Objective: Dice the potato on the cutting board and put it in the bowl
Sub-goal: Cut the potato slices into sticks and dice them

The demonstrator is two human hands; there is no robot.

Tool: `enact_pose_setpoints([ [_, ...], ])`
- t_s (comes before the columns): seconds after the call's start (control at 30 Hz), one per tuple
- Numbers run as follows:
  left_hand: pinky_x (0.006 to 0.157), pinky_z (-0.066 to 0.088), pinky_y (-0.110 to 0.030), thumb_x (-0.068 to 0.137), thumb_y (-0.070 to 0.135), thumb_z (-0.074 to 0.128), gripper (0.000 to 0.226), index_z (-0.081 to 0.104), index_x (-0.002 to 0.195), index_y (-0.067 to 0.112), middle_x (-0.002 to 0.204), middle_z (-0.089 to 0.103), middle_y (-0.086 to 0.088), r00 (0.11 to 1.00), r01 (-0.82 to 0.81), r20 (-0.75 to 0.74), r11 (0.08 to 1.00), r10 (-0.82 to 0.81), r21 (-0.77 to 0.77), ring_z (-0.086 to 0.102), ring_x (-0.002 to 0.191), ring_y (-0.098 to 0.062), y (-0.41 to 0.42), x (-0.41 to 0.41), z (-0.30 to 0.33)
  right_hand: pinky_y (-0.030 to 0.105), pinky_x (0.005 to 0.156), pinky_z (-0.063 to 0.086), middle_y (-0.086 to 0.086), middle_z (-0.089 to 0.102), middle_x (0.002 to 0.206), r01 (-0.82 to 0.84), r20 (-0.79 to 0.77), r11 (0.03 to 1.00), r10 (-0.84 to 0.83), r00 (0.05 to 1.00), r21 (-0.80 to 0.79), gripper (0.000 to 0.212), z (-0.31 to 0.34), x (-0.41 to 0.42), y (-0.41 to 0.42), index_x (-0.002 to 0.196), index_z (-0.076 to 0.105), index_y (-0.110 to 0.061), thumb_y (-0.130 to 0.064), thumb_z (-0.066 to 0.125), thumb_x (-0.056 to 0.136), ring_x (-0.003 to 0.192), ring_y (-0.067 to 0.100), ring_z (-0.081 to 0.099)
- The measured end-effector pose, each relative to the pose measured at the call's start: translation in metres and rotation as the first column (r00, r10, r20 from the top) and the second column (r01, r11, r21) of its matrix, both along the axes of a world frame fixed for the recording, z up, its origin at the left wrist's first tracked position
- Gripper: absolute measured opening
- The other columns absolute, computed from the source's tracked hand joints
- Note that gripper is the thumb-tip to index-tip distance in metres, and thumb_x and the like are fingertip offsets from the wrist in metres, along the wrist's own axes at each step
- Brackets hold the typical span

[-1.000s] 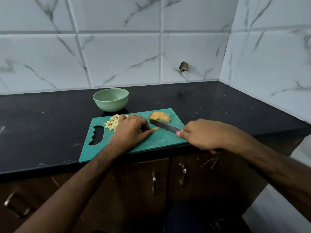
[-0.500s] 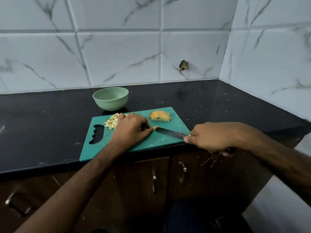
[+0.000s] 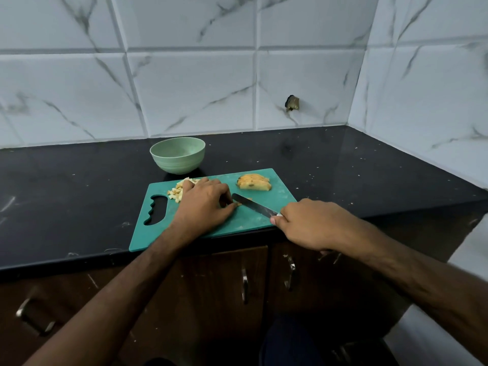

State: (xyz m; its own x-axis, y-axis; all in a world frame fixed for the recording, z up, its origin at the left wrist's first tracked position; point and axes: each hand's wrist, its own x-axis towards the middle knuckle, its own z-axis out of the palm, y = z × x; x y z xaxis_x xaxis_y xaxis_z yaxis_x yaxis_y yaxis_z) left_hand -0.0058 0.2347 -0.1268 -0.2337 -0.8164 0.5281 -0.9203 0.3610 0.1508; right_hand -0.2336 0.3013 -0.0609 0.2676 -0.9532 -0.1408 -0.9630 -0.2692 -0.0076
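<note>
Right hand (image 3: 311, 223) slid knife (image 3: 253, 206) forward; no labels legible.

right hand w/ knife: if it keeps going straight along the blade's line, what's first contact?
Probably the left hand: the knife held by the right hand points up-left, its tip right beside the left fingertips and the small potato piece they hold. Depth is unclear.

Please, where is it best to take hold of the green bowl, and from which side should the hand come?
Grip the green bowl at its rim, probably from above: it stands upright and open behind the cutting board, apart from it, and the round wall tapers downward. Its near-left rim looks easiest for the left hand; the right hand holds the knife.
</note>
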Motion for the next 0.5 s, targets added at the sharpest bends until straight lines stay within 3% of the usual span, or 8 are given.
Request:
enact_pose_setpoints([
  [0.07,0.087,0.031,-0.040,0.087,0.048,0.069,0.021,0.060,0.076,0.033,0.080,0.060,0.017,0.997,-0.013,-0.075,0.999,0.017,0.052,0.051,0.089,-0.008,-0.002,-0.002,0.001,0.027,0.052,0.043,0.000,0.064,0.075,-0.007,0.000,1.000,0.007,1.000,0.008,0.045,-0.002,0.001,0.003,0.083,0.053,-0.024,-0.053,0.027,0.107,0.051,0.013,0.063],
  [0.17,0.092,0.032,-0.041,0.087,0.047,0.070,0.022,0.062,0.074,0.031,0.079,0.061,0.017,0.994,-0.025,-0.107,0.997,0.032,0.072,0.050,0.088,-0.007,-0.002,-0.004,0.001,0.027,0.050,0.050,0.002,0.065,0.072,-0.005,0.002,0.996,0.005,1.000,0.091,0.047,0.006,0.001,0.007,0.086,0.055,-0.019,-0.052,0.029,0.108,0.041,0.011,0.058],
  [0.33,0.090,0.033,-0.041,0.087,0.051,0.070,0.025,0.065,0.075,0.030,0.077,0.059,0.018,0.994,-0.025,-0.109,0.998,0.030,0.049,0.051,0.087,-0.007,-0.001,-0.002,0.000,0.026,0.045,0.048,0.009,0.058,0.071,0.027,0.052,0.975,-0.039,0.998,0.221,0.044,0.023,-0.011,0.010,0.088,0.053,-0.013,-0.048,0.036,0.108,0.030,0.013,0.051],
  [0.5,0.080,0.027,-0.037,0.087,0.057,0.065,0.024,0.067,0.085,0.034,0.077,0.058,0.018,0.996,-0.026,-0.082,1.000,0.027,0.013,0.048,0.087,-0.006,0.005,0.004,-0.001,0.027,0.051,0.049,0.007,0.062,0.070,0.009,0.041,0.984,-0.017,0.999,0.180,0.048,0.031,-0.017,0.006,0.088,0.057,-0.013,-0.051,0.035,0.107,0.039,0.017,0.058],
])
